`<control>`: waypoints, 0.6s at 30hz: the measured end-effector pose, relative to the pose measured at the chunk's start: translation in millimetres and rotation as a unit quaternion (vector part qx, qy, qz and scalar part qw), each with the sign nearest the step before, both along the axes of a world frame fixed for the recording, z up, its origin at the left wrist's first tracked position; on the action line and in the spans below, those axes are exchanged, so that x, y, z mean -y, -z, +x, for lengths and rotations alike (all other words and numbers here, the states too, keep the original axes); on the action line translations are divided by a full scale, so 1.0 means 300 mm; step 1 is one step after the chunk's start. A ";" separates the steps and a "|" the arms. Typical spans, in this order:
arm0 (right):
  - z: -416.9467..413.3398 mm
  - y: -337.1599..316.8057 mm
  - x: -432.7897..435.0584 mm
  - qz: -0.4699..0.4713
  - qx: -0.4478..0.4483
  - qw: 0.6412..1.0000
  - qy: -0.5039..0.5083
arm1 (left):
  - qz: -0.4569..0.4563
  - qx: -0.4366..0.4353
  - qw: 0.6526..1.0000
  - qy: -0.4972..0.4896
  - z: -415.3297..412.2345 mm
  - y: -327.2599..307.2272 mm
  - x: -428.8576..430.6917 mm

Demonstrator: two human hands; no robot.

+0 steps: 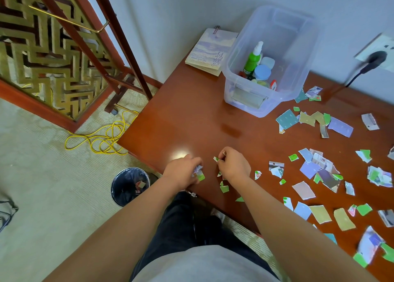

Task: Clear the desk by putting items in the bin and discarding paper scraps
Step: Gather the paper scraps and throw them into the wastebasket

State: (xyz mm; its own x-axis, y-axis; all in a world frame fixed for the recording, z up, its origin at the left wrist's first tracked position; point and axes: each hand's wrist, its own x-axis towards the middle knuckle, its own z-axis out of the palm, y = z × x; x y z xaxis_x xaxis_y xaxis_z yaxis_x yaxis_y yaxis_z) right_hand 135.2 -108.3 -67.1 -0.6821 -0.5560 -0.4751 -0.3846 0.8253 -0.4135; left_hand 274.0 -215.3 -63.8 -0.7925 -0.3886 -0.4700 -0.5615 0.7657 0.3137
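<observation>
Left hand (183, 171): curled round a few scraps, near bench (191, 115) edge.
Right hand (234, 166): pinching one scrap.
Wastebasket (130, 185): floor, left.
Paper scraps (303, 190): strewn across bench, right.
Clear bin (283, 98): far end, holding bottles, beside notebook (211, 51).

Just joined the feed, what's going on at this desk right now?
A person is picking torn paper scraps off the desk. The left hand holds a few scraps; the right hand pinches another. Many scraps lie across the desk's right side. The clear bin holds a green bottle and jars, with a notebook beside it. A wastebasket stands on the floor.
</observation>
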 end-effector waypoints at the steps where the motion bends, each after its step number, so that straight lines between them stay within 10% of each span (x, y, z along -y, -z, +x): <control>1: 0.001 0.000 -0.001 -0.002 -0.005 1.000 -0.007 | -0.007 0.005 1.000 0.014 -0.005 -0.002 0.003; 18: 0.008 0.002 -0.006 -0.041 -0.022 0.998 -0.036 | -0.049 -0.042 0.994 0.089 0.019 -0.012 0.023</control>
